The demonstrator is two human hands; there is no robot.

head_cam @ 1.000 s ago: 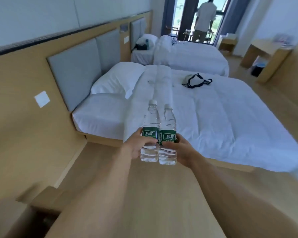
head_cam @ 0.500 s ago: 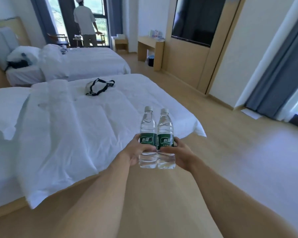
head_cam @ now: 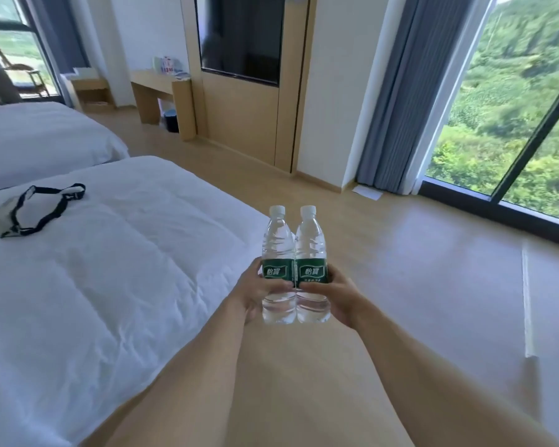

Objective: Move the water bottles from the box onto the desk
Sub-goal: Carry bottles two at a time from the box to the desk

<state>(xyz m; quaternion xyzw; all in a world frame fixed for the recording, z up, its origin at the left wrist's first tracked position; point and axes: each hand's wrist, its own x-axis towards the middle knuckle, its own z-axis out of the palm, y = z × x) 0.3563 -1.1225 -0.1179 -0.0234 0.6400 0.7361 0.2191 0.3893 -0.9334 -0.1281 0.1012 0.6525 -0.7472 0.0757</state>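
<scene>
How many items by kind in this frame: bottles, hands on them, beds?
Water bottles: 2, left bottle and right bottle, upright, side by side, touching
Hands gripping them: 2, left hand, right hand
Beds: 2, near bed, far bed
Total: 6

A hotel room: two white-made beds (head_cam: 78, 285), wall television (head_cam: 239, 37), wooden desk (head_cam: 162, 91), floor-length curtains (head_cam: 391, 91).

Bright daylight thru window (head_cam: 510, 101); floor (head_cam: 433, 259) glare, wide-angle edge warp, slight blur.
</scene>
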